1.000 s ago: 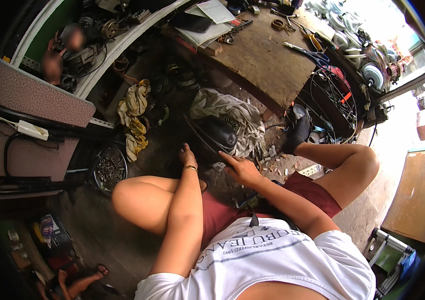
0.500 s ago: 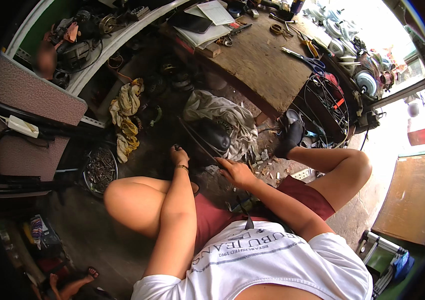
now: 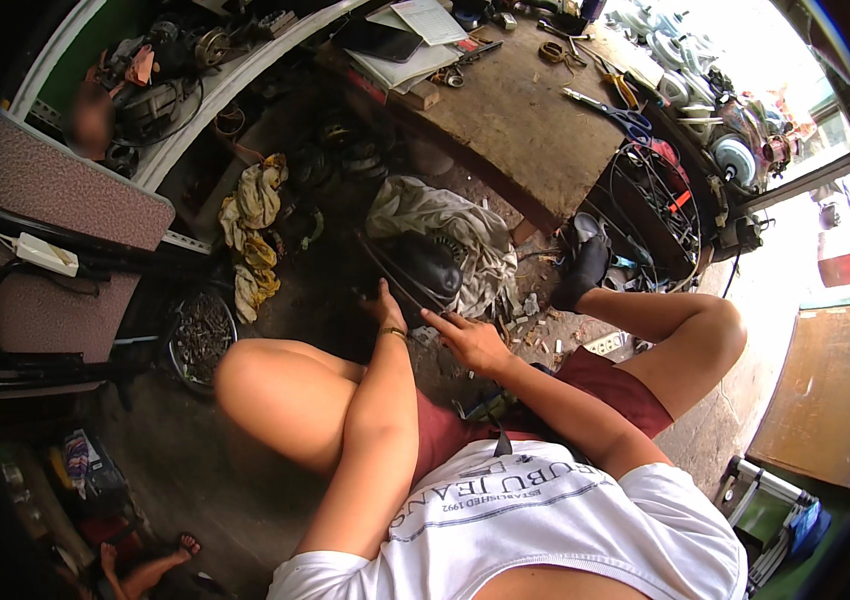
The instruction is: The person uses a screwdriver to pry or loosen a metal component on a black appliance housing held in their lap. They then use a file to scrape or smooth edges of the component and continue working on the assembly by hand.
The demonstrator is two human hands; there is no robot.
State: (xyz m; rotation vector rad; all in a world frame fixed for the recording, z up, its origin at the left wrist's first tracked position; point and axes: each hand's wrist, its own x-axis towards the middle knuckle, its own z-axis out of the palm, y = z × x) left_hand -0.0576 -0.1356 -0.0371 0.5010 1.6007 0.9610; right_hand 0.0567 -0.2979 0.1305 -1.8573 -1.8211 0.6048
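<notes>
A smooth black rounded casing (image 3: 427,268) lies on a crumpled grey-white cloth (image 3: 400,208) on the floor in front of me. My left hand (image 3: 386,308) is at the casing's near left side, its fingers bent around something dark that I cannot make out. To the right, my right hand (image 3: 473,343) is closed on the near end of a thin dark strip (image 3: 395,272), its index finger pointing left along it. The strip runs up and left past the casing's side. Shadow hides its far end and my left fingertips.
A low wooden table (image 3: 535,120) stands ahead, with blue-handled scissors (image 3: 625,122) and pliers (image 3: 621,92). A bowl of metal parts (image 3: 202,340) sits at left near a yellowed rag (image 3: 257,200). Cables fill a bin (image 3: 655,215) at right. Small debris lies beside the cloth.
My left hand has moved right and slightly up, to the casing's side. My right hand has shifted slightly left with the strip. The casing and cloth stay nearly in place.
</notes>
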